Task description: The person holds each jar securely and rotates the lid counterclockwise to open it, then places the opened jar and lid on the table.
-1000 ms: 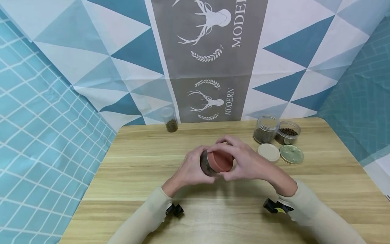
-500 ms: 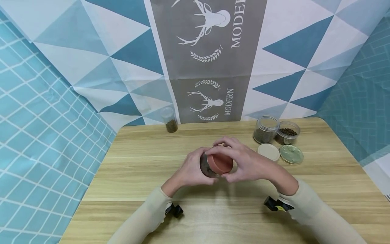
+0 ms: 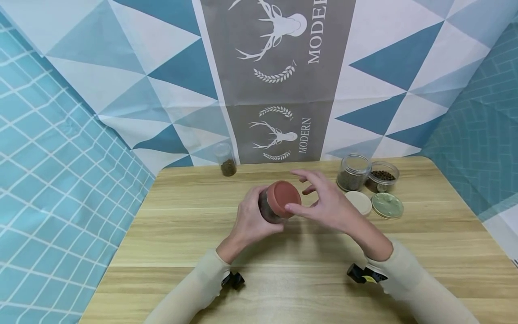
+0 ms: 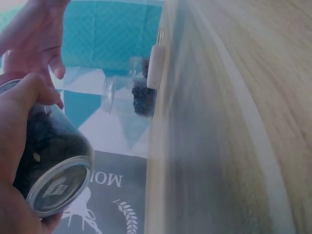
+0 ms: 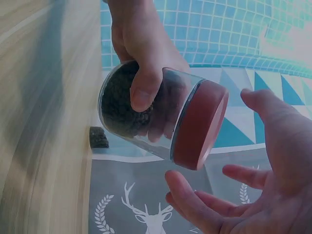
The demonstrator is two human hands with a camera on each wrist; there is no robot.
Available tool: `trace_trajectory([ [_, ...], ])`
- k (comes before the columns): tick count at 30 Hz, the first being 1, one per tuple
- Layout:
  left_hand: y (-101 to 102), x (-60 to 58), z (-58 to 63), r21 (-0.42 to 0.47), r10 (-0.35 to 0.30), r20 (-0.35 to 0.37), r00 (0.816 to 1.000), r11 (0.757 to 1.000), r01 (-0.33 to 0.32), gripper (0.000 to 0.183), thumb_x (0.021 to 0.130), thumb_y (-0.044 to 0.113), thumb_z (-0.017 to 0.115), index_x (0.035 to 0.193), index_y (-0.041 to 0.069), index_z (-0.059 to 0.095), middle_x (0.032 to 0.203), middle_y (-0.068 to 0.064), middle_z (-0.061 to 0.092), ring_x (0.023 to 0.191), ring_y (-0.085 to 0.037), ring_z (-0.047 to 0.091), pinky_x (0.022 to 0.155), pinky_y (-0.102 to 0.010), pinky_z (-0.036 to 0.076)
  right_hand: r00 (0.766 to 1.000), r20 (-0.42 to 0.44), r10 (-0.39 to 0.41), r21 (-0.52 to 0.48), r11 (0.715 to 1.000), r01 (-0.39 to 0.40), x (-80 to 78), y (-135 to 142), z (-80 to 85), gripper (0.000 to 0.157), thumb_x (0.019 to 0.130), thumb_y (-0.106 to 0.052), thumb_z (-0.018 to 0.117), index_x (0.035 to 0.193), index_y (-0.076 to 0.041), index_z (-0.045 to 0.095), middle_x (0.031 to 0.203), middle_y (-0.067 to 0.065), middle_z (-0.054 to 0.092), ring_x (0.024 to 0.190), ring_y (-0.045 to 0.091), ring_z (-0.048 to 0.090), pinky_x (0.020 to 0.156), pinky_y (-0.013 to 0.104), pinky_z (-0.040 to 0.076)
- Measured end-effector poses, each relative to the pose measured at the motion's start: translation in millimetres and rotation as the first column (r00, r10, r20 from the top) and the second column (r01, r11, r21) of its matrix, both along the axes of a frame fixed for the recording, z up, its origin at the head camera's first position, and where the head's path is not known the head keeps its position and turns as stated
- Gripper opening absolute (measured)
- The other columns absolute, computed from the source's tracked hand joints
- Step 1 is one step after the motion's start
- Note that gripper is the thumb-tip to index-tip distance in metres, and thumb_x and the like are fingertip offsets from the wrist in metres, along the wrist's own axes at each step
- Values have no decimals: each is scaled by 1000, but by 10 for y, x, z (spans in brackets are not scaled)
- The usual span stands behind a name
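My left hand (image 3: 252,217) grips a glass jar (image 5: 117,109) above the table, its fingers and thumb around the body. Dark pieces fill part of the jar, which tilts with its red lid (image 3: 286,198) towards the right hand. The lid sits on the jar's mouth. My right hand (image 3: 329,202) is beside the lid, fingers spread and bent a little, holding nothing. In the right wrist view a gap shows between its fingertips and the lid. The left wrist view shows the jar's glass base (image 4: 61,185).
An open glass jar (image 3: 353,175) and a low open tub (image 3: 382,175) with dark contents stand at the back right. Before them lie a cream lid (image 3: 359,203) and a green lid (image 3: 387,204). A small jar (image 3: 227,164) stands at the back left.
Earlier my right hand held the red lid at the jar. Now its fingers have let go and moved right, while the left hand has raised the jar slightly up and left.
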State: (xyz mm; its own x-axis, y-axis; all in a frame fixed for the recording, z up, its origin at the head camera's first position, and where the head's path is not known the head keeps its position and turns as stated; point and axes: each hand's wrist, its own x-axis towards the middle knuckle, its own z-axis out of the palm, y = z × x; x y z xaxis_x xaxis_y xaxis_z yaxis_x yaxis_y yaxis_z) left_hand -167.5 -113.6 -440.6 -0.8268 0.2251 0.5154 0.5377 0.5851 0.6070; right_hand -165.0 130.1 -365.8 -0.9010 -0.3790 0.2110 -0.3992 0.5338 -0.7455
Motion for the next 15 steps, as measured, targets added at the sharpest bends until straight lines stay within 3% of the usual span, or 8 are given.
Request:
trace_trajectory([
  [5,24,-1,-3,-5,21,-36,999,1000,-21,93,58,23,103,141,3,65,129,-15,75,117,-30,73,100,-48,66,999,1,-38,9,999,38,-4,-5,4,81,94,-37,92,164,-25,56,150,16,62,126,40,75,81,36,70],
  [12,74,4,-26,-58,-4,-109,994,998,-3,93,60,27,104,140,2,65,129,-14,74,116,-29,72,96,-45,67,1000,-28,-3,68,998,5,5,-54,-18,87,90,-45,94,165,-26,56,157,17,60,123,35,76,96,59,65],
  [15,94,5,-34,-84,-10,-138,990,996,-1,92,59,26,104,139,2,65,127,-14,75,115,-28,72,96,-44,67,998,-64,7,81,997,-1,13,-80,-39,86,87,-44,96,162,-23,60,151,17,65,119,33,74,95,56,64],
])
